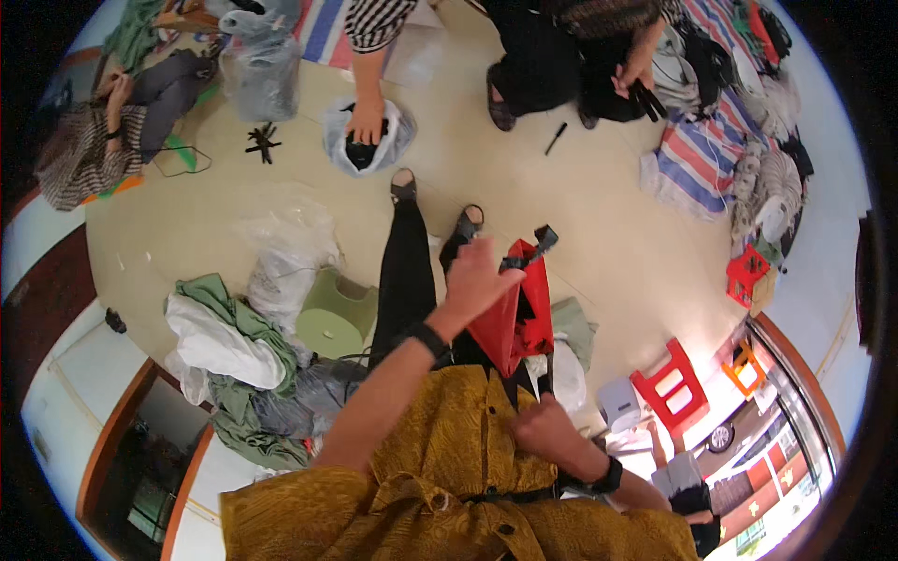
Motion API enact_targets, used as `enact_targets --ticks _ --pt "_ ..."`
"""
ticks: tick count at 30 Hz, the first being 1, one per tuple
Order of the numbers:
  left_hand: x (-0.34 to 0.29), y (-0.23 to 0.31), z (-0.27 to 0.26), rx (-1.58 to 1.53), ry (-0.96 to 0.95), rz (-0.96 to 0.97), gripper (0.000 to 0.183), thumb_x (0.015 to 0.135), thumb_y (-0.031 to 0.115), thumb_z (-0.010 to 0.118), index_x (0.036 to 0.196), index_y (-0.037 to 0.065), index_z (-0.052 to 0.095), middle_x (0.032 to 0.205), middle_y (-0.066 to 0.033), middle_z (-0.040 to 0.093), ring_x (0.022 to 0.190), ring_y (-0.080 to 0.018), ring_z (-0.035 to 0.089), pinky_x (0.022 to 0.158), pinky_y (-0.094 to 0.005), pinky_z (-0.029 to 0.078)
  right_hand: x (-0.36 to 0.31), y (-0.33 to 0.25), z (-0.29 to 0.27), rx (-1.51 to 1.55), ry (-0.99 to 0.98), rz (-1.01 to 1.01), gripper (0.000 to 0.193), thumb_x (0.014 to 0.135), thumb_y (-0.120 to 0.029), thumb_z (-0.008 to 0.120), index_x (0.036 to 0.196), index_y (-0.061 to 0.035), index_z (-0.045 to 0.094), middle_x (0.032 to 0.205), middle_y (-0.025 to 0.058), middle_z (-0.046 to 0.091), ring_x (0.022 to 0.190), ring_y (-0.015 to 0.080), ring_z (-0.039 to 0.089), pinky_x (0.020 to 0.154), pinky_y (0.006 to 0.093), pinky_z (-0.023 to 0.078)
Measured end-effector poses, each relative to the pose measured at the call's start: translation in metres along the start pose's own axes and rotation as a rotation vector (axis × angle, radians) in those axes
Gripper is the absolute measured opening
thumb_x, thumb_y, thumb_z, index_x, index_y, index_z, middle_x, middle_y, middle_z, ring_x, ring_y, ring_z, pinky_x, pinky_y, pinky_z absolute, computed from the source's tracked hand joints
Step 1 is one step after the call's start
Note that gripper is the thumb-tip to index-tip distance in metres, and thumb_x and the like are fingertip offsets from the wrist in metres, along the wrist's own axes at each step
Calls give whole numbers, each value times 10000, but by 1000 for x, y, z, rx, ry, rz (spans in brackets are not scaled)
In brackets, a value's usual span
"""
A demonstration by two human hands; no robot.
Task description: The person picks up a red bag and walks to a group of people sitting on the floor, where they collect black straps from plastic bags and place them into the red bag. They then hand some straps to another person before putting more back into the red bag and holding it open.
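A red bag (516,327) stands with its top gaping between my legs, and dark material shows inside. A black strap end (541,245) rises from its far rim. My left hand (475,282) is open over the bag's left side, fingers stretched and thumb close to the strap; I cannot tell whether it touches. My right hand (547,432) is closed in a fist near my waist, around a narrow black strap (548,376) that runs down from the bag's near right side. Its fingertips are hidden.
A green stool (335,313) and piled cloth (229,337) lie left. Ahead, a person's hand (367,124) reaches into a clear plastic bag (398,140). Another person's hand (636,75) holds black strips. Black strips (263,142) lie on the floor. A red stool (675,388) stands right.
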State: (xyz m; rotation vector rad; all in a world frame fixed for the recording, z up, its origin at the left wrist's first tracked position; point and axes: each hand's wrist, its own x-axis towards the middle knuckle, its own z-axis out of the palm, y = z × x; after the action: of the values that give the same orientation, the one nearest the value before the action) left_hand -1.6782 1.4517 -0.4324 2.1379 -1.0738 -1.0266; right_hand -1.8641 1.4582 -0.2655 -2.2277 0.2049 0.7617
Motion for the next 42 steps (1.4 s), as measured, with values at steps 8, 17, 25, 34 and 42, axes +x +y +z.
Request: enact_targets --ticks 8,17,25,34,42 --pt "29 -7 42 377 -70 -27 388 681 285 628 905 -4 497 854 -148 538 835 -307 514 685 -399 432 -2 -16 -14 28 241 -196 89 614 -160 524 654 -82 506 531 26 490 524 189 528 528 318 372" --pt "34 -27 -50 -595 -255 -348 208 783 179 532 811 -26 557 749 -105 596 703 -166 578 651 -287 444 -5 13 -8 92 -11 9 67 586 -198 554 598 -138 525 500 11 496 490 183 521 451 330 352" --pt "-30 -35 -60 -874 -476 -340 182 815 161 511 761 -3 565 700 -28 585 688 -98 548 662 -228 419 1 65 6 -46 42 246 63 617 -122 528 611 -105 588 568 74 549 588 240 550 600 382 401" --pt "-53 -2 -69 -911 -421 -337 267 852 218 467 710 2 534 684 -21 561 658 -81 503 639 -230 393 3 82 4 -68 168 264 169 562 -118 577 722 -116 632 628 89 559 642 252 558 647 368 400" --pt "-68 4 -82 -1027 -367 -329 256 836 210 477 698 8 554 660 -17 560 645 -82 515 621 -218 379 12 88 22 -132 148 242 169 591 -122 539 738 -108 620 660 80 566 674 238 552 686 371 380"
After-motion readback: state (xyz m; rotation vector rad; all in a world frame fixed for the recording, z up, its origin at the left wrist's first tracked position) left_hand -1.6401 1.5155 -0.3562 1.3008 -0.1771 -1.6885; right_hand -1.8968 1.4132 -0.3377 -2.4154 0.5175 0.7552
